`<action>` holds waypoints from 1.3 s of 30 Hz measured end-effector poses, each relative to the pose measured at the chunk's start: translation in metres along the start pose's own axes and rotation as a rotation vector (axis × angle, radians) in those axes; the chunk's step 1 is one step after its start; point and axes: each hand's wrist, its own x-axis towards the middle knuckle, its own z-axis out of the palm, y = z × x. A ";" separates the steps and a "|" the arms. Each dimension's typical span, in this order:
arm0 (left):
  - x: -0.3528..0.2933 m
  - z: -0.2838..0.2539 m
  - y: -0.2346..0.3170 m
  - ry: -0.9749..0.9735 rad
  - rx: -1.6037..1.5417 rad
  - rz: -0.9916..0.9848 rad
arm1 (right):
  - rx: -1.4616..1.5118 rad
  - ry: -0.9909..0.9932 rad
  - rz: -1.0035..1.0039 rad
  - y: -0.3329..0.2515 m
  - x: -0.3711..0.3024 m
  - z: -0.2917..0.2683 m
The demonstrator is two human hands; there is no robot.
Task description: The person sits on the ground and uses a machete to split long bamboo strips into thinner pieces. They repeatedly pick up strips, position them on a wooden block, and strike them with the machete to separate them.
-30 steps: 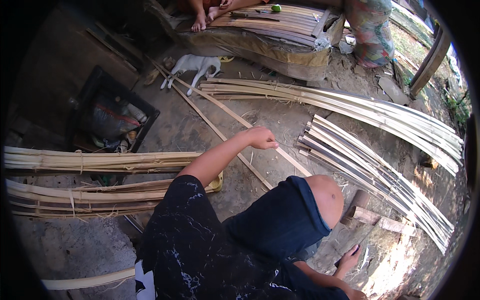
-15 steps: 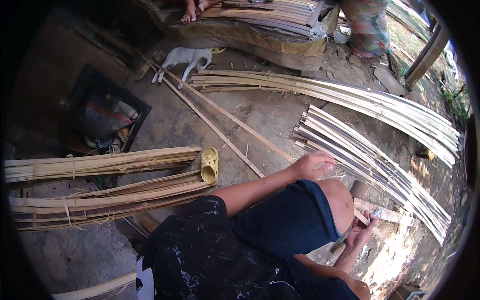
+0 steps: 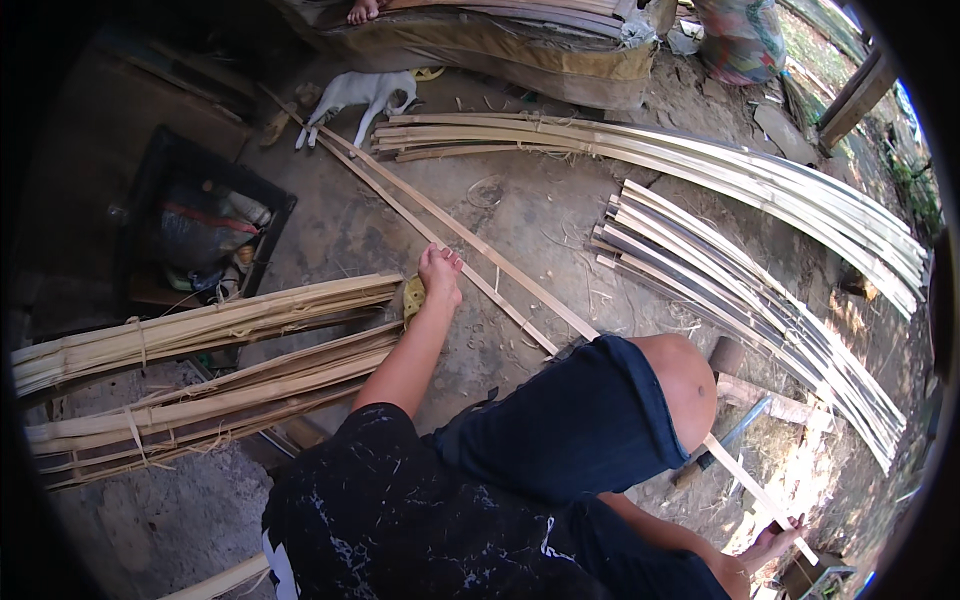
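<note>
My left hand (image 3: 441, 277) reaches out over the floor, its fingers closed around a long, thin bamboo strip (image 3: 508, 312). A second bamboo strip (image 3: 520, 277) runs beside it and passes under my raised knee. Beyond the knee, a strip (image 3: 745, 478) comes out again; my right hand (image 3: 772, 546) grips it near its end at the lower right. Whether this is the same piece is hidden by the leg. Between my knee and the split bundle lies a long bluish metal tool (image 3: 745, 428), apart from both hands.
Tied bamboo bundles (image 3: 250, 320) lie at left, beside a yellow clog (image 3: 413, 297). More split bamboo (image 3: 690, 165) and a darker bundle (image 3: 720, 285) lie at right. A white animal (image 3: 360, 92) rests near the strips' far ends. Another person's foot (image 3: 364, 12) shows at top.
My left hand has moved from beside the knee out to the left, onto a strip. My right hand has slid down and right along its strip, away from the metal tool.
</note>
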 end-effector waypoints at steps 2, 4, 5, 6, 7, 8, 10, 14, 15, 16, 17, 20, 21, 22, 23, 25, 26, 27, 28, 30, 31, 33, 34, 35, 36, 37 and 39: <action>0.003 0.000 -0.001 -0.080 -0.098 -0.099 | 0.021 0.037 0.007 -0.004 -0.003 -0.006; -0.004 0.001 0.005 -0.170 -0.186 -0.170 | 0.036 0.070 0.012 -0.011 -0.021 0.002; -0.013 0.011 0.006 -0.220 -0.204 -0.184 | 0.042 0.074 0.009 -0.013 -0.019 0.000; -0.024 0.019 0.011 -0.266 -0.217 -0.189 | 0.042 0.080 0.015 -0.010 -0.016 -0.004; -0.029 0.024 0.013 -0.310 -0.231 -0.193 | 0.040 0.082 0.019 -0.005 -0.012 -0.005; -0.025 0.022 0.014 -0.286 -0.205 -0.117 | 0.042 0.077 0.036 0.001 -0.010 -0.005; -0.014 0.013 0.019 -0.230 -0.152 0.038 | 0.040 0.054 0.076 0.016 -0.007 0.000; -0.042 0.042 0.073 -0.186 -0.228 0.342 | 0.038 0.006 0.150 0.049 -0.004 0.008; -0.042 0.050 0.088 -0.223 -0.286 0.367 | 0.045 -0.024 0.178 0.062 -0.001 0.012; -0.039 0.055 0.101 -0.263 -0.342 0.392 | 0.056 -0.060 0.210 0.078 0.002 0.019; -0.034 0.060 0.109 -0.354 -0.280 0.360 | 0.071 -0.108 0.250 0.097 0.005 0.028; -0.010 0.059 0.114 -0.084 0.060 0.316 | 0.106 -0.282 0.360 0.130 -0.070 0.112; -0.030 0.075 0.118 -0.048 0.131 0.311 | 0.135 -0.537 0.415 0.136 -0.088 0.125; -0.054 0.072 0.121 -0.010 0.222 0.298 | 0.148 -0.638 0.467 0.132 -0.142 0.159; -0.070 0.069 0.125 0.073 0.268 0.303 | 0.095 -0.743 0.615 0.114 -0.204 0.194; -0.070 0.067 0.114 0.167 0.385 0.363 | -0.232 -1.305 0.827 0.112 -0.256 0.206; -0.074 0.071 0.104 0.183 0.453 0.525 | -0.458 -1.621 0.789 0.106 -0.270 0.207; -0.076 0.082 0.097 0.027 0.454 0.612 | -0.703 -1.913 0.650 0.096 -0.272 0.207; -0.079 0.089 0.092 -0.120 0.455 0.699 | -0.833 -2.137 0.460 0.089 -0.264 0.207; -0.090 0.114 0.083 -0.417 0.495 0.824 | -0.890 -1.831 0.565 0.094 -0.237 0.188; -0.096 0.133 0.075 -0.577 0.538 0.852 | -0.778 -1.581 0.534 0.092 -0.218 0.178; -0.129 0.174 0.040 -0.864 0.603 0.821 | -0.680 -1.054 0.376 0.092 -0.180 0.151; -0.156 0.195 0.019 -0.985 0.621 0.774 | -0.782 -0.857 0.214 0.098 -0.161 0.135; -0.177 0.211 0.000 -1.111 0.726 0.741 | -0.881 -0.659 0.058 0.108 -0.144 0.119; -0.198 0.224 -0.017 -1.232 0.837 0.706 | -0.995 -0.560 -0.066 0.120 -0.135 0.101; -0.208 0.233 -0.037 -1.311 0.905 0.695 | -1.108 -0.474 -0.193 0.135 -0.132 0.091; -0.217 0.251 -0.077 -1.482 1.047 0.793 | -1.226 -0.364 -0.198 0.142 -0.145 0.095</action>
